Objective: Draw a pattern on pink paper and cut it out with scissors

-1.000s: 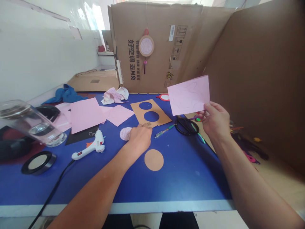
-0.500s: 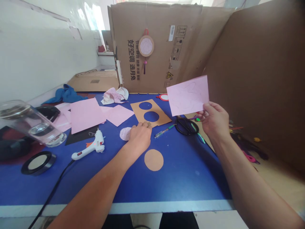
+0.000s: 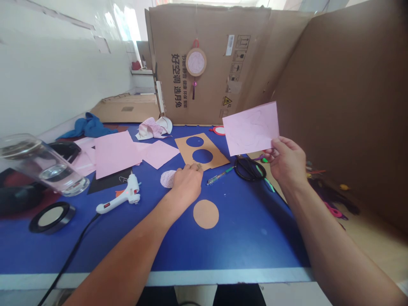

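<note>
My right hand pinches a pink paper sheet by its lower right corner and holds it up above the table. Faint curved lines are drawn on the sheet. My left hand rests on the table with fingers curled down; the fingertips are hidden, so what they hold cannot be seen. It partly covers a scribbled pink paper disc and meets the near edge of a cardboard piece with two round holes. A plain cardboard disc lies nearer me.
On the left are a glue gun, a tape roll, a glass of water and pink sheets. Black-handled scissors and a pen lie right of centre. A round ornament hangs on the cardboard wall.
</note>
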`<state>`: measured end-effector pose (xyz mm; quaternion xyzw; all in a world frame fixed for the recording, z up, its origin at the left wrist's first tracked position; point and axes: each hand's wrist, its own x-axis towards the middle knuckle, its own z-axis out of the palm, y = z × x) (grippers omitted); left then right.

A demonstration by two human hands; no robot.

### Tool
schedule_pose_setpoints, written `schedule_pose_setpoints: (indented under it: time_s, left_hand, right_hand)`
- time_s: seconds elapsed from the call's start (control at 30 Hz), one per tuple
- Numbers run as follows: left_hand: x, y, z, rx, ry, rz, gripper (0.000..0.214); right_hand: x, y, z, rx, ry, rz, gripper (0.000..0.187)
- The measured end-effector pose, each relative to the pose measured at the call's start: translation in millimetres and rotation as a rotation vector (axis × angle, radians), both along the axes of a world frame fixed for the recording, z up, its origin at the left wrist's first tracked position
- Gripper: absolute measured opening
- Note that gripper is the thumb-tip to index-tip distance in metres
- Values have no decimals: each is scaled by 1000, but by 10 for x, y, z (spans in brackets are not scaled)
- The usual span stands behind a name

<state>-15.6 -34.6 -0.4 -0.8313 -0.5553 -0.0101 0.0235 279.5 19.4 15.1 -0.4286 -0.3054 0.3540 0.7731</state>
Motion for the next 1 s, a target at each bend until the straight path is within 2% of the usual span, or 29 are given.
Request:
schedule_pose_setpoints:
  time_s: [1.0]
  left_hand:
    - [15,-26,52,-35,-1,26,51]
  right_hand:
    - [-25,-27,-40,21,-46,44,20]
